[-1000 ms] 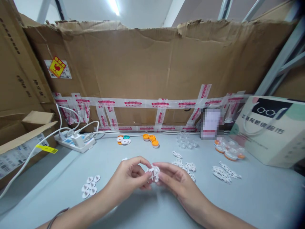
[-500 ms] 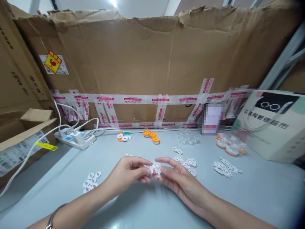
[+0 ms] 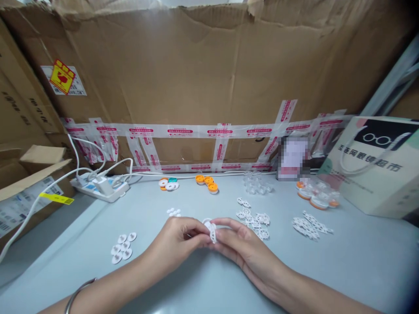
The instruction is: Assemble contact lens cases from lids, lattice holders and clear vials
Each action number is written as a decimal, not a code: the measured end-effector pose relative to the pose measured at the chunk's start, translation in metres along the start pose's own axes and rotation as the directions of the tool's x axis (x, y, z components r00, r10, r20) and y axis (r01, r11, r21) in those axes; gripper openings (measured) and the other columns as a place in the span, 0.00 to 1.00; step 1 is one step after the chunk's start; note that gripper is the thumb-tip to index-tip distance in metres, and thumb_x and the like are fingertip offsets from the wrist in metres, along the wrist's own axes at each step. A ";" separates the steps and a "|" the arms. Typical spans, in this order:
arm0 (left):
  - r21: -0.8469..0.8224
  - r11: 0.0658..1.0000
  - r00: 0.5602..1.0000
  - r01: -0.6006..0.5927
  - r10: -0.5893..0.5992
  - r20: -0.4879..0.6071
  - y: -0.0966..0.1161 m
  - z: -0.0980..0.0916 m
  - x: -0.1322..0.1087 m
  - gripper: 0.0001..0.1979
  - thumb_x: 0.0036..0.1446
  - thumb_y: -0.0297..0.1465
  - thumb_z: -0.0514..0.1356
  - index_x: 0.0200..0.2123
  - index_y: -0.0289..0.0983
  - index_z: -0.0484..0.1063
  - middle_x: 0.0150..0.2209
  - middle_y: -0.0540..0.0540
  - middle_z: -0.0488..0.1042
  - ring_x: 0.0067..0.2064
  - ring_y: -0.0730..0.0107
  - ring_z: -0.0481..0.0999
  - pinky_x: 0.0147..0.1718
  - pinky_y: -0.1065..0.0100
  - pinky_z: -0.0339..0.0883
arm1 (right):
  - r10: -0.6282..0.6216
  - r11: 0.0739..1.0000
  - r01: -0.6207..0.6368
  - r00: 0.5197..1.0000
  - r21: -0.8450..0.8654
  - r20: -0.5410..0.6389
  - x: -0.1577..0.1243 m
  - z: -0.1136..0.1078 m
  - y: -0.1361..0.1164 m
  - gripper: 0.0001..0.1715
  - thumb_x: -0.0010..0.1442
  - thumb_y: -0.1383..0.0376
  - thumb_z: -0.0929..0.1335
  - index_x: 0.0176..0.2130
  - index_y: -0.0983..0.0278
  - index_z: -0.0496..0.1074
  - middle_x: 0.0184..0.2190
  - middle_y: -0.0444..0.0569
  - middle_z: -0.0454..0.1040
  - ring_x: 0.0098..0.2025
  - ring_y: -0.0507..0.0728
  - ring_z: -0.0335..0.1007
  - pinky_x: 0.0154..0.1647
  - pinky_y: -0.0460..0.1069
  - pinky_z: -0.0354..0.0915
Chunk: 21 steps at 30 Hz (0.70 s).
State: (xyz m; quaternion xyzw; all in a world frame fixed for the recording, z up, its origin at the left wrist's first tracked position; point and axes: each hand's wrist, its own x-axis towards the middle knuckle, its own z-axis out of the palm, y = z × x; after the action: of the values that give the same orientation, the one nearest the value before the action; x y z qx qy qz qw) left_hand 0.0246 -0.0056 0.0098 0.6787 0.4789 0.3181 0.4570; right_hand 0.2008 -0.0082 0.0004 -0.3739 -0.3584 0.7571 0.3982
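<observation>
My left hand (image 3: 181,237) and my right hand (image 3: 245,246) meet above the middle of the grey table, both closed on a small white openwork plastic part (image 3: 213,234). A rounded white edge shows behind it; whether that is a separate piece I cannot tell. My fingertips partly hide the part. Just beyond my right hand lies a cluster of white openwork parts (image 3: 250,220). Several small white pieces (image 3: 173,212) lie beyond my left hand. Left of my left forearm rest several white discs with grey stems (image 3: 122,248).
At the back are white, orange and green discs (image 3: 168,184), orange round caps (image 3: 212,188), clear plastic pieces (image 3: 257,183) and a phone-like object (image 3: 292,159). Orange-and-clear pieces (image 3: 317,194), more white openwork parts (image 3: 306,227) and a paper bag (image 3: 366,174) stand right. A power strip (image 3: 109,189) lies left.
The white part has turned between my fingers, showing a narrower side and a rounded edge behind. My hands have drawn closer together. The view has tilted slightly downward.
</observation>
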 end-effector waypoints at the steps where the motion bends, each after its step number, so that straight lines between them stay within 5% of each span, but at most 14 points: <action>1: -0.018 1.000 1.000 -0.003 0.003 0.004 -0.001 0.001 0.000 0.07 0.51 0.30 0.59 0.32 0.36 0.76 0.31 0.48 0.78 0.33 0.69 0.76 0.34 0.71 0.68 | 0.002 1.000 -0.002 1.000 0.012 -0.012 0.000 0.000 0.001 0.17 0.50 0.64 0.72 0.41 0.67 0.68 0.32 0.48 0.76 0.38 0.53 0.74 0.50 0.49 0.66; 11: 0.082 0.995 0.997 -0.063 0.066 -0.042 0.004 0.010 -0.001 0.07 0.53 0.32 0.59 0.33 0.37 0.76 0.30 0.48 0.78 0.32 0.70 0.75 0.35 0.70 0.67 | -0.113 0.987 0.108 0.993 -0.119 -0.032 0.008 -0.001 0.008 0.20 0.44 0.61 0.74 0.37 0.63 0.70 0.29 0.42 0.71 0.34 0.51 0.72 0.43 0.47 0.67; 21: -0.193 0.980 0.994 0.043 -0.062 -0.094 -0.001 0.015 0.002 0.11 0.48 0.35 0.63 0.34 0.35 0.74 0.33 0.45 0.75 0.36 0.68 0.72 0.35 0.69 0.66 | -0.333 0.886 0.290 0.941 -0.363 -0.061 0.013 -0.002 0.010 0.17 0.47 0.59 0.72 0.37 0.62 0.70 0.34 0.45 0.70 0.35 0.52 0.70 0.39 0.47 0.65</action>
State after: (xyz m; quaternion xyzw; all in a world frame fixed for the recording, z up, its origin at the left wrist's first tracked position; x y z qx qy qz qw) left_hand 0.0373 -0.0086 0.0029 0.6022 0.4861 0.3839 0.5037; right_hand 0.1937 -0.0008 -0.0123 -0.4214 -0.5171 0.5834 0.4633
